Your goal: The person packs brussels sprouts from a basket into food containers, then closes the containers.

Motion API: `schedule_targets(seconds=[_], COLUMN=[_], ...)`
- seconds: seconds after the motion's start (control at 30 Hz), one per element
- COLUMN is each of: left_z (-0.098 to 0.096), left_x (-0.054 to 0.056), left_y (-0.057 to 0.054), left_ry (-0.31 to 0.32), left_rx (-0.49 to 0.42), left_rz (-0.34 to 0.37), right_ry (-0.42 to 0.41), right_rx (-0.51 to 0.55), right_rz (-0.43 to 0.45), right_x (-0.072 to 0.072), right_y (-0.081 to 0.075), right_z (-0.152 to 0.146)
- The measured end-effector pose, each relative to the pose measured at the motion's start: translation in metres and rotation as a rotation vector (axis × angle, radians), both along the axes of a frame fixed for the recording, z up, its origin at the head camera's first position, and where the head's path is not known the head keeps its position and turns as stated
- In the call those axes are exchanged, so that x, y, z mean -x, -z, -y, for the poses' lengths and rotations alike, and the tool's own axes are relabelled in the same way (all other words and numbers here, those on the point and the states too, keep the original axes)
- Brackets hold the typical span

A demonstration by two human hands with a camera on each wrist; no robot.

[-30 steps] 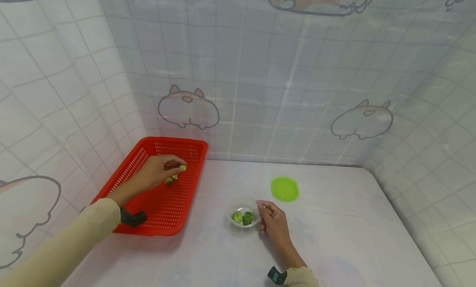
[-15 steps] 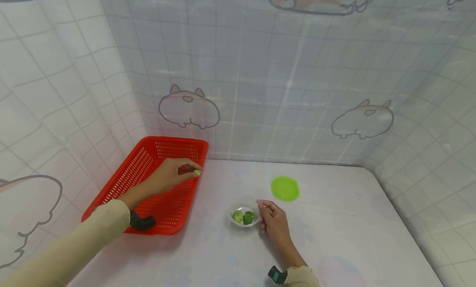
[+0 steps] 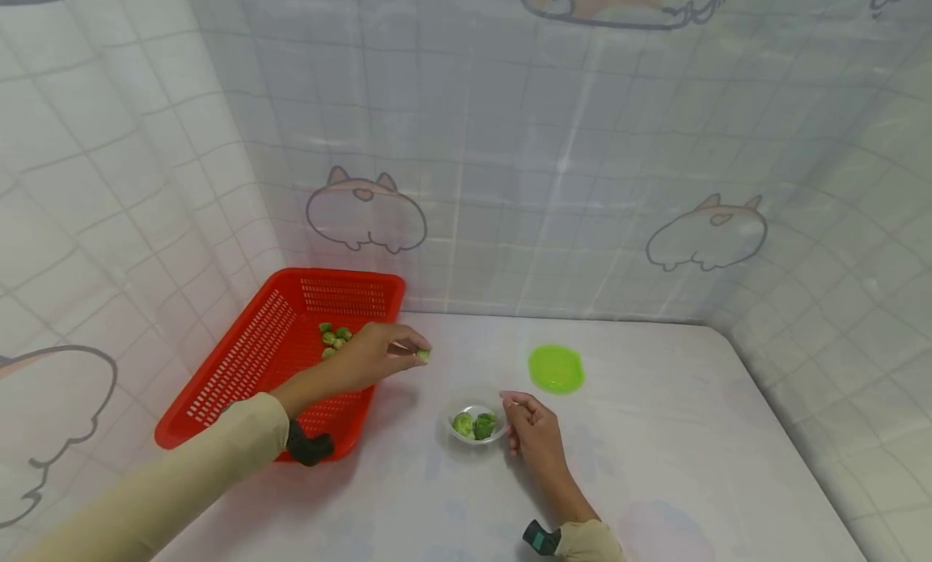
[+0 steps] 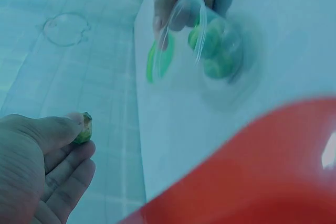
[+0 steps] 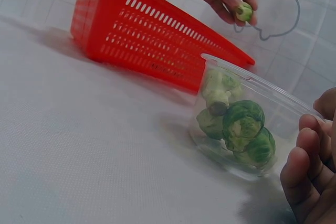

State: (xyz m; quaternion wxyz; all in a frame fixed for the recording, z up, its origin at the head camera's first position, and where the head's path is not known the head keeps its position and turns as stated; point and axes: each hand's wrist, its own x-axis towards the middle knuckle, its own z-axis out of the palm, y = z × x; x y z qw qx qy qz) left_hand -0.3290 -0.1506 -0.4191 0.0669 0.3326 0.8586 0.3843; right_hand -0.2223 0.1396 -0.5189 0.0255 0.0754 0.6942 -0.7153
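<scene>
My left hand (image 3: 374, 356) pinches a small Brussels sprout (image 3: 424, 357) between thumb and fingertips, beyond the right rim of the red basket (image 3: 335, 441). In the left wrist view the sprout's pale cut end (image 4: 86, 124) faces outward. A clear plastic tub (image 5: 281, 111) stands on the table with several Brussels sprouts (image 5: 244, 121) inside. At its right side, my right hand (image 3: 539, 437) holds the rim with thumb and fingers. More sprouts (image 3: 329, 338) lie in the basket, partly hidden behind my left hand.
A bright green lid (image 3: 557, 369) lies flat on the white table (image 3: 655, 433), behind my right hand. Tile-patterned sheeting (image 3: 524, 182) with cartoon animals closes off the back and both sides. The basket stands at the left, near the back wall.
My left hand has lifted a sprout out of the basket and carried it right, past the basket's rim. My right hand and the tub stay put.
</scene>
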Motion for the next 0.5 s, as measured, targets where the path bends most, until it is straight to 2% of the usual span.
schedule_targets(seconds=[0.07,0.33,0.5], left_z=[-0.005,-0.023,-0.04], left_x=[-0.002,-0.007,-0.012], left_y=[0.002,0.017,0.023], left_ry=[0.015,0.064,0.102], left_rx=[0.002,0.012,0.011], left_rz=[0.002,0.028,0.055], right_ry=[0.0,0.009,0.024], right_rx=[0.002,0.003,-0.007], right_rz=[-0.002,0.007,0.004], right_x=[0.0,0.01,0.01], right_y=[0.0,0.025,0.029], right_z=[0.001,-0.002,-0.002])
